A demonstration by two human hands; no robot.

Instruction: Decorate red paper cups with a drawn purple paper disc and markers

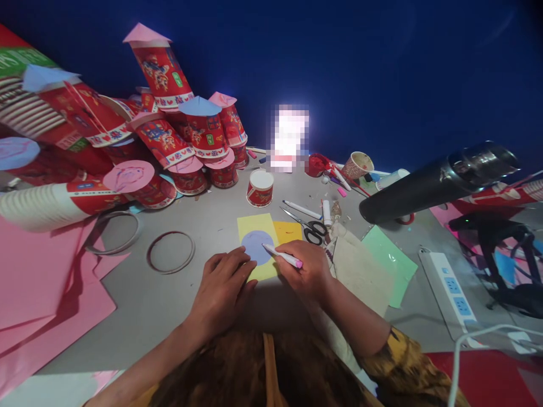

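Note:
A round lilac paper disc [255, 247] lies on a yellow sheet of paper [259, 221] in front of me. My right hand [303, 265] is closed around a white marker with a pink end [289, 257], its tip at the disc. Fingers extended, my left hand [227, 281] rests on the table with its fingertips at the disc's left edge. Just beyond the paper stands a red and white paper cup [260, 187]. Scissors with black handles [313, 230] lie to the right, beside a white marker [302, 210].
Stacked red paper cups [161, 135] with paper tops fill the back left. Two tape rings [171, 252] lie left, near pink sheets [38, 265]. On the right are a black tumbler [424, 183], a cloth [360, 265], green paper [392, 265] and a power strip [449, 291].

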